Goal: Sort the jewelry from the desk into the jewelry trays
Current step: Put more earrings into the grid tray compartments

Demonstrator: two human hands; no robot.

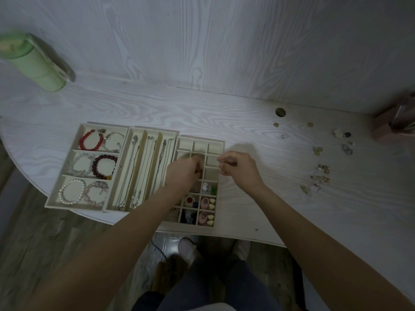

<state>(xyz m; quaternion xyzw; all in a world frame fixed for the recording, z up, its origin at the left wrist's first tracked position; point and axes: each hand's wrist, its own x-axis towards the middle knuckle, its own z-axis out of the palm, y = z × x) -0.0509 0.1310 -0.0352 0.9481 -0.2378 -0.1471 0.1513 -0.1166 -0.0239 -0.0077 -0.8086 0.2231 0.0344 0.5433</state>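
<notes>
Three cream trays stand side by side on the desk. The bracelet tray (77,140) holds several bead bracelets, and the necklace tray (143,135) holds chains. Both hands hover over the small-compartment tray (199,140). My left hand (185,172) is curled over its middle cells and pinches a small ring-like piece. My right hand (240,170) pinches a small earring between thumb and finger at the tray's right edge. Near cells hold pink, cream and blue pieces. Loose earrings (323,170) lie scattered on the desk to the right.
A green cylindrical container (33,61) lies at the far left. A brown box (393,124) stands at the far right by the wall. A cable hole (280,112) is in the desk top. The desk's front edge curves near the trays.
</notes>
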